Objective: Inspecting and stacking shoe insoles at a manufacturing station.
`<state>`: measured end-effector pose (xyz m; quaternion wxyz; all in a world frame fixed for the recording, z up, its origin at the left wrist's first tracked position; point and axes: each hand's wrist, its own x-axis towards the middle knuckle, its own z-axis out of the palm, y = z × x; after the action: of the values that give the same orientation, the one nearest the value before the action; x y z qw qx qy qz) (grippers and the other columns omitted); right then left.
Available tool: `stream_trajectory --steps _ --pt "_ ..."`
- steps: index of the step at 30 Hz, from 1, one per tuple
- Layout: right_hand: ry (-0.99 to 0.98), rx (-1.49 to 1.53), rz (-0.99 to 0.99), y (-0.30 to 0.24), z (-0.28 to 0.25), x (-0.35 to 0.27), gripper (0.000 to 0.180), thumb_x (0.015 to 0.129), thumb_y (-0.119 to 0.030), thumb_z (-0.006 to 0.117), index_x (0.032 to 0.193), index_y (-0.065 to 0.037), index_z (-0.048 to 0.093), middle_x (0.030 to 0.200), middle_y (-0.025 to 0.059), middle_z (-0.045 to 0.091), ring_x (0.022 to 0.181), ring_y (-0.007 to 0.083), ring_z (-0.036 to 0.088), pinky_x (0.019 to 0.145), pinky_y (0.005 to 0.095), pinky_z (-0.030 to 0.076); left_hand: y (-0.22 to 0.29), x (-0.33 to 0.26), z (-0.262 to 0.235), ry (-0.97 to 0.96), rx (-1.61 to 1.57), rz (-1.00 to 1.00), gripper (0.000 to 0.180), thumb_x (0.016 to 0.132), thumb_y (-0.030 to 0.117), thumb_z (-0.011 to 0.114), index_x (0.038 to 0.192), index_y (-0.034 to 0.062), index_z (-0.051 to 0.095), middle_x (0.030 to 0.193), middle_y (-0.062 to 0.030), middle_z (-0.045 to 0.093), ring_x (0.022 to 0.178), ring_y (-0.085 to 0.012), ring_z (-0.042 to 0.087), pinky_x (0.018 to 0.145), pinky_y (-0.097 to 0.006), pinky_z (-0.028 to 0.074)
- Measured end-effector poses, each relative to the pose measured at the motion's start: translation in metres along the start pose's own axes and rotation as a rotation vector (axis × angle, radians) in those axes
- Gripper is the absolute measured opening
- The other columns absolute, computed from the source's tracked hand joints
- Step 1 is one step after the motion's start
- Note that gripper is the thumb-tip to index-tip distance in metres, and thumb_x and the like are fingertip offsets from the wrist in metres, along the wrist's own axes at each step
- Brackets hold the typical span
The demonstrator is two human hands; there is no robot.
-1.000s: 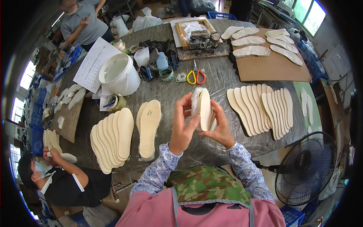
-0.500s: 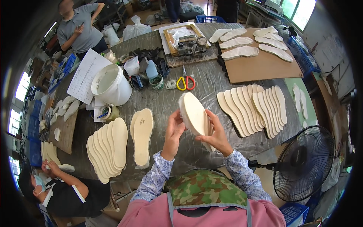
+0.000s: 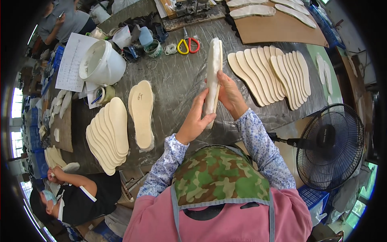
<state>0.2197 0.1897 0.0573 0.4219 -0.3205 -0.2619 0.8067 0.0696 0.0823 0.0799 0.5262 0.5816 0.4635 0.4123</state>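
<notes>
I have both hands partly closed on a long cream insole with white fluffy fleece, held edge-on above the dark, plastic-covered table. My left hand grips its near part between thumb and fingers; my right hand curls round its right side. I can't tell how many layers I hold. Flat cream insoles with fleecy rims lie to the left, overlapping cream insole fans to the right, and yellow-and-red-handled metal scissors on the far side.
</notes>
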Motion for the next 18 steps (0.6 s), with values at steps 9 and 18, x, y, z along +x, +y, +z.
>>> stream_trajectory --steps 9,18 --pt "0.285 -0.092 -0.053 0.001 0.006 -0.002 0.099 0.077 -0.053 0.077 0.146 0.0 0.031 0.145 0.0162 0.039 0.135 0.0355 0.034 0.097 0.0651 0.031 -0.006 -0.015 0.014 0.154 0.079 -0.03 0.064 0.092 0.009 0.057 0.148 -0.0013 0.028 0.138 -0.0241 0.048 0.126 -0.032 0.051 0.104 -0.036 0.039" --pt "0.208 0.19 -0.095 -0.008 -0.004 0.0 0.055 0.093 -0.04 0.063 0.134 -0.006 0.049 0.124 0.0068 0.061 0.117 0.0215 0.056 0.099 0.042 0.046 -0.028 -0.026 0.009 0.265 0.089 -0.038 0.043 0.092 0.007 0.054 0.132 -0.0065 0.045 0.106 -0.0246 0.064 0.095 -0.0307 0.065 0.084 -0.035 0.049"
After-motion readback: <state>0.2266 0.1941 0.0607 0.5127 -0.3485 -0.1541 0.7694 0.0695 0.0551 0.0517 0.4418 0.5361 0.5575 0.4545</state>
